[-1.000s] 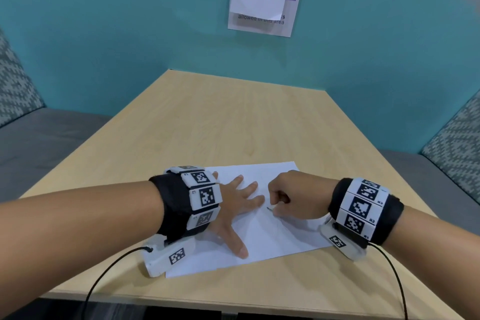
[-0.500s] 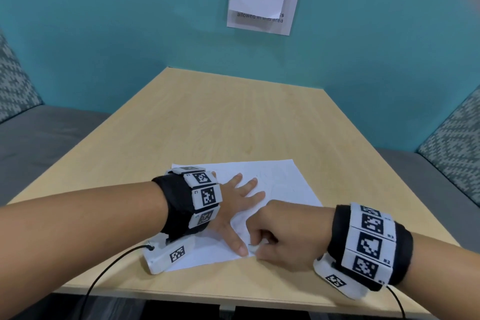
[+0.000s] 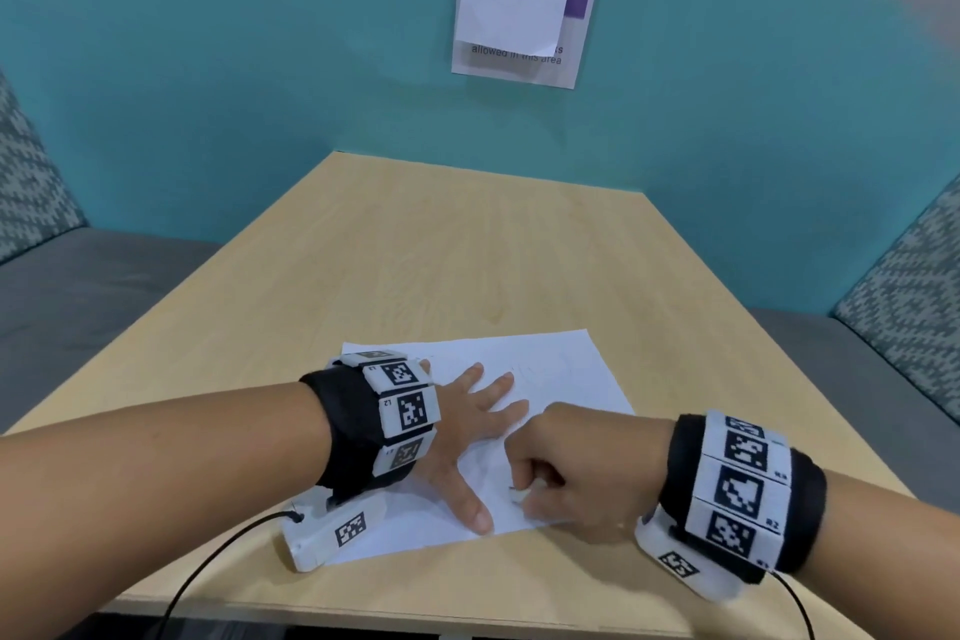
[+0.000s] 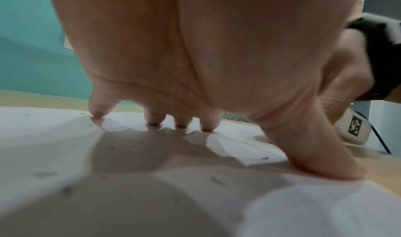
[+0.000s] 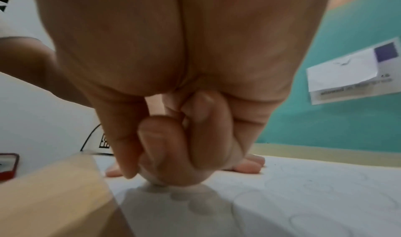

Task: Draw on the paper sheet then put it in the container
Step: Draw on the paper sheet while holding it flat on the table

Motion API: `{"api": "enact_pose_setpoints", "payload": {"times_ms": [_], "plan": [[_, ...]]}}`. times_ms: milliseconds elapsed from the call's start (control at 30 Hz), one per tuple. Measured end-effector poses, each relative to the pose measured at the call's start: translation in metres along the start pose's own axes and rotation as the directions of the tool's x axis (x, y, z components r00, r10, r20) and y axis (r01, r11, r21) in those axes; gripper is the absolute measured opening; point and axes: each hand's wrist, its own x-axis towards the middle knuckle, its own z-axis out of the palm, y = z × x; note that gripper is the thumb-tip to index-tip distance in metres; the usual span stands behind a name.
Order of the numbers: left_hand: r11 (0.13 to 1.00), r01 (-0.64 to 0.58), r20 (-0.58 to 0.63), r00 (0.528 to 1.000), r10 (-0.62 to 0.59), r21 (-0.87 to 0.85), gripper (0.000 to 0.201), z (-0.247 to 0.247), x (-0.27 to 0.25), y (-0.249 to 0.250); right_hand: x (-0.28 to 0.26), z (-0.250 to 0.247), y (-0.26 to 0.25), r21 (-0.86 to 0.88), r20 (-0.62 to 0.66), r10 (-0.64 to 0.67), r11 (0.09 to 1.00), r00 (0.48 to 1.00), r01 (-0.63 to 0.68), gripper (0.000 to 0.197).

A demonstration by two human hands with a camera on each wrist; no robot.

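A white paper sheet [image 3: 563, 377] lies near the front edge of the wooden table [image 3: 467, 244]; faint drawn loops show on the paper sheet [image 5: 308, 194] in the right wrist view. My left hand [image 3: 462, 431] lies flat on the sheet with fingers spread, and the fingertips [image 4: 154, 120] press the paper [image 4: 43, 137]. My right hand [image 3: 571, 468] is curled at the sheet's near edge, just right of the left thumb. It pinches a small pale writing tool [image 3: 518, 495] whose tip touches the paper. Most of the tool is hidden inside the right hand [image 5: 173, 155]. No container is in view.
A sign with a white note [image 3: 524, 16] hangs on the teal wall behind the table. Grey benches with patterned cushions [image 3: 904, 286] flank the table on both sides. A red-rimmed object [image 5: 7, 167] shows beyond the table's near edge in the right wrist view.
My right hand has moved from the middle right of the sheet down to its near edge, close to the left thumb. The left hand has stayed flat on the paper.
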Motion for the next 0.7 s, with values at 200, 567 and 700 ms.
{"api": "enact_pose_setpoints", "payload": {"times_ms": [200,567,700], "plan": [[1.000,0.012,0.028,1.000,-0.012,0.022,0.124,-0.002,-0.003,0.000,0.010,-0.023,0.038,0.020,-0.074,0.174,0.985,0.982,-0.173,0.016],[0.999,0.035,-0.022,0.999,-0.034,0.005,0.118,0.000,0.009,0.011,0.010,-0.017,0.035,-0.010,-0.089,0.167,0.986,0.982,-0.168,0.008],[1.000,0.021,-0.032,0.999,-0.021,0.000,0.116,0.001,0.011,0.010,-0.002,-0.002,0.007,0.015,0.004,0.023,1.000,1.000,-0.023,0.007]]}}
